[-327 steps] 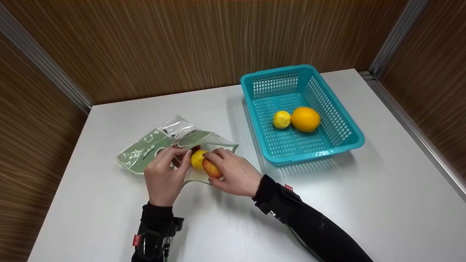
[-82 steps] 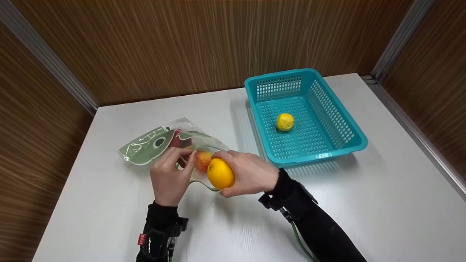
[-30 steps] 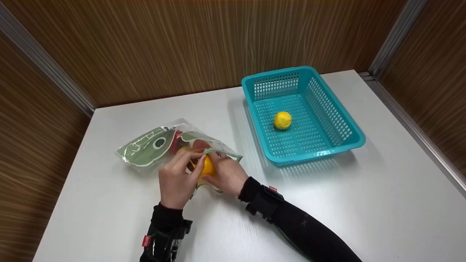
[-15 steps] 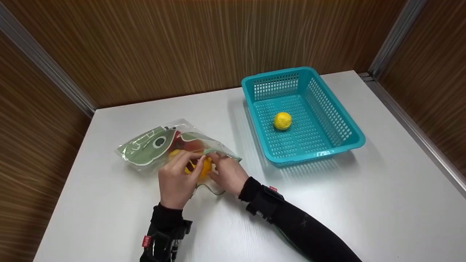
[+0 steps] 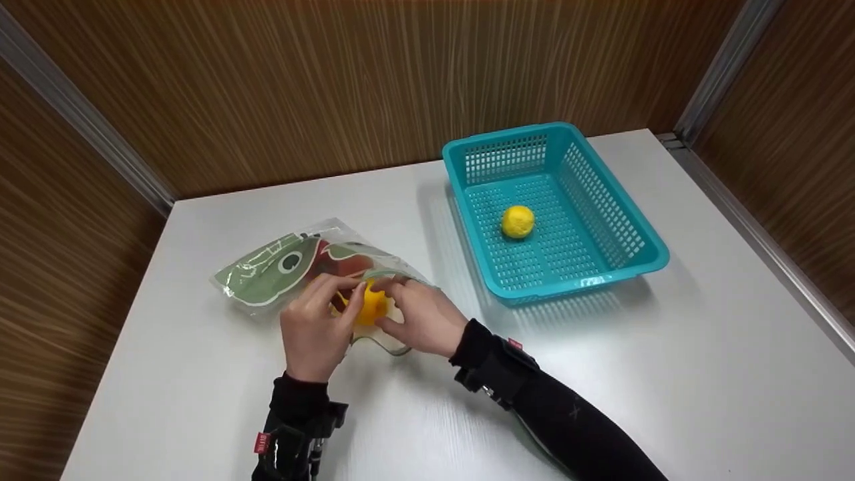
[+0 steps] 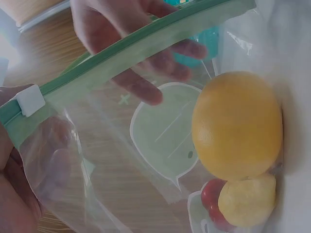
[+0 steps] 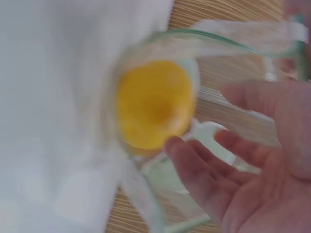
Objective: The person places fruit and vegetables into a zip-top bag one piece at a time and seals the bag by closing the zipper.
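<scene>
A clear zip bag with a green animal print [image 5: 264,277] lies on the table with its mouth towards me. My left hand [image 5: 312,331] pinches the mouth's edge, close to a white slider [image 6: 31,100] on the green zip strip [image 6: 121,46]. The fingers of my right hand [image 5: 427,319] reach in at the mouth, spread and loosely bent. Just past the fingertips, inside the bag, sits a large orange [image 7: 153,102]; the hand does not grip it. Through the film in the left wrist view, a yellow fruit [image 6: 249,200] and small red fruit [image 6: 214,199] show beside the orange.
A turquoise plastic basket [image 5: 574,287] stands right of the bag, with one small yellow lemon-like fruit [image 5: 518,222] in it. Wood-grain panels [image 5: 320,87] enclose the white table [image 5: 601,374] at the back and sides.
The orange has gone from the basket into the bag, after a red-orange peach-like fruit. My right hand has let go of the orange and drawn back slightly. The left still pinches the edge.
</scene>
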The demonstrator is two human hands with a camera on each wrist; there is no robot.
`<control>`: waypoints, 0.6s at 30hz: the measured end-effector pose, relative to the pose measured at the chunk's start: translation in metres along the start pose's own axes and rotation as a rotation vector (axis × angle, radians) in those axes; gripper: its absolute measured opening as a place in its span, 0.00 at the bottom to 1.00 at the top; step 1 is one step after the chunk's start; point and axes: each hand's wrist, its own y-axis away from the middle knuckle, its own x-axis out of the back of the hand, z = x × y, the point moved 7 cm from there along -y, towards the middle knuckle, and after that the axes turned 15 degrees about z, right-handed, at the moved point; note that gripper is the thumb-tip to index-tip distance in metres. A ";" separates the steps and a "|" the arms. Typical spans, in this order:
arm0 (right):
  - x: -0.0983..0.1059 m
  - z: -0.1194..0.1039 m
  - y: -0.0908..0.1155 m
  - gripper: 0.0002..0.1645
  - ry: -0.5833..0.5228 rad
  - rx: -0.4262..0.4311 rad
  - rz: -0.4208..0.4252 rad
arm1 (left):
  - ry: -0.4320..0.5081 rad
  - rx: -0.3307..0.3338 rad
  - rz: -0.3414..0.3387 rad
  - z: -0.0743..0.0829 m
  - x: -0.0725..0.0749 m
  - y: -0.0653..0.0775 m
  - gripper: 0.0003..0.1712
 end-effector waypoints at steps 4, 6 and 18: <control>0.018 -0.010 0.003 0.22 -0.040 0.047 -0.038 | -0.002 0.030 0.015 -0.005 0.002 -0.002 0.07; 0.027 -0.013 0.004 0.21 -0.073 0.054 -0.041 | -0.003 0.040 0.019 -0.006 0.003 -0.002 0.08; 0.072 0.016 0.008 0.16 -0.179 -0.006 0.078 | 0.013 0.050 0.053 -0.009 0.005 -0.004 0.06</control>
